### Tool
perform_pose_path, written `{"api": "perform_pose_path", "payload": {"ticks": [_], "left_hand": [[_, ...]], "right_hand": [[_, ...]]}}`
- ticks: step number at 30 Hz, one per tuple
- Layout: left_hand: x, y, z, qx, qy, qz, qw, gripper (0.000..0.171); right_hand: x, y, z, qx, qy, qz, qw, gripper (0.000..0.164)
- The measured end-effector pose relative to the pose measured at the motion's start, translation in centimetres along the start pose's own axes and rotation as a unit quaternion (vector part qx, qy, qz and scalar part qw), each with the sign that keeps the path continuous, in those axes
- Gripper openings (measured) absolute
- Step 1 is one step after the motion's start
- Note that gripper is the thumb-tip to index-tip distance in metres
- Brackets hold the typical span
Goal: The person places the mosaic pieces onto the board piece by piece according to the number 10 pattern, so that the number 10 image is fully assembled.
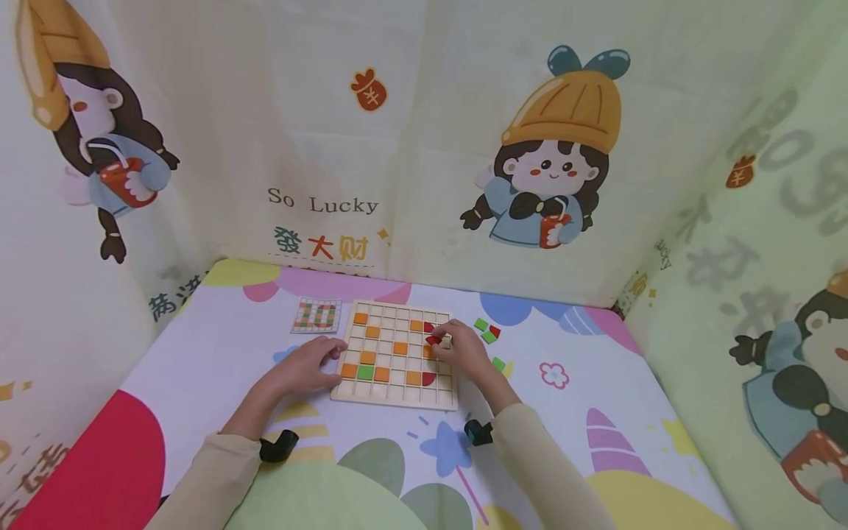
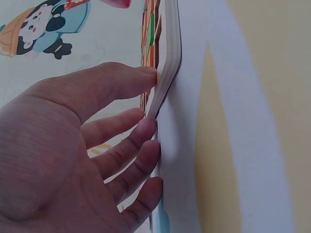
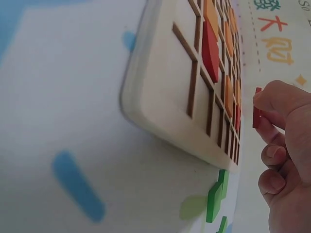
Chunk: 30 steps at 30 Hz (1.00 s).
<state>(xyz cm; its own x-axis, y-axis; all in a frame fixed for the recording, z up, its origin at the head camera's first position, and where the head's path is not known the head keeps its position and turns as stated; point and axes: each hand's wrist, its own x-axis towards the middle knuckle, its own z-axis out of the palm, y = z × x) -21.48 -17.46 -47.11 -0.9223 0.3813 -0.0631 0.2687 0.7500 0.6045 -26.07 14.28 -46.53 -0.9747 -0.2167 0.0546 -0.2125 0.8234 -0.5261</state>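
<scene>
A wooden grid board [image 1: 384,402] lies on the table, holding several orange tiles [image 1: 400,348], a green tile [image 1: 365,372] and red rounded tiles [image 1: 429,379] in its cells. My right hand [image 1: 469,357] is over the board's right side. Between its thumb and index finger it pinches a thin red tile [image 3: 257,116], seen edge-on in the right wrist view and above the board surface. On the opposite side, my left hand [image 1: 298,369] touches the board's left edge. The left wrist view shows that thumb [image 2: 131,82] at the rim, with the other fingers loosely bent alongside.
Beside the board's upper left corner lies a small printed pattern card [image 1: 316,315]. Loose green tiles [image 1: 489,337] and a red tile [image 1: 495,333] are scattered to the right of the board. Printed cloth covers the table, and patterned curtains [image 1: 424,147] enclose it.
</scene>
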Motion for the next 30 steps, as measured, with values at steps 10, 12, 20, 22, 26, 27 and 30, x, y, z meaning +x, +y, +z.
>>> {"api": "perform_pose_path", "payload": {"ticks": [10, 12, 20, 22, 26, 27, 30], "left_hand": [[0.3, 0.2, -0.2, 0.002, 0.0, 0.007, 1.0, 0.056], [0.3, 0.2, -0.2, 0.003, -0.001, 0.01, 0.9999, 0.056], [0.1, 0.1, -0.1, 0.002, 0.0, 0.004, 1.0, 0.057], [0.1, 0.1, 0.0, 0.002, 0.0, 0.006, 1.0, 0.056], [0.2, -0.1, 0.1, 0.0, 0.0, 0.006, 1.0, 0.056], [0.2, -0.2, 0.2, 0.0, 0.0, 0.007, 1.0, 0.056], [0.1, -0.3, 0.2, -0.004, -0.002, 0.005, 1.0, 0.056]], "right_hand": [[2.0, -1.2, 0.8, 0.021, 0.002, 0.008, 1.0, 0.026], [2.2, -1.4, 1.0, 0.014, 0.0, 0.008, 1.0, 0.026], [3.0, -2.2, 1.3, 0.009, -0.009, 0.014, 1.0, 0.029], [3.1, -2.4, 1.3, 0.011, -0.013, 0.016, 1.0, 0.029], [3.4, -2.6, 1.4, 0.004, -0.02, 0.011, 1.0, 0.03], [3.5, -2.6, 1.5, 0.001, -0.021, 0.009, 1.0, 0.029], [3.8, -2.5, 1.8, -0.005, -0.023, 0.005, 1.0, 0.028]]}}
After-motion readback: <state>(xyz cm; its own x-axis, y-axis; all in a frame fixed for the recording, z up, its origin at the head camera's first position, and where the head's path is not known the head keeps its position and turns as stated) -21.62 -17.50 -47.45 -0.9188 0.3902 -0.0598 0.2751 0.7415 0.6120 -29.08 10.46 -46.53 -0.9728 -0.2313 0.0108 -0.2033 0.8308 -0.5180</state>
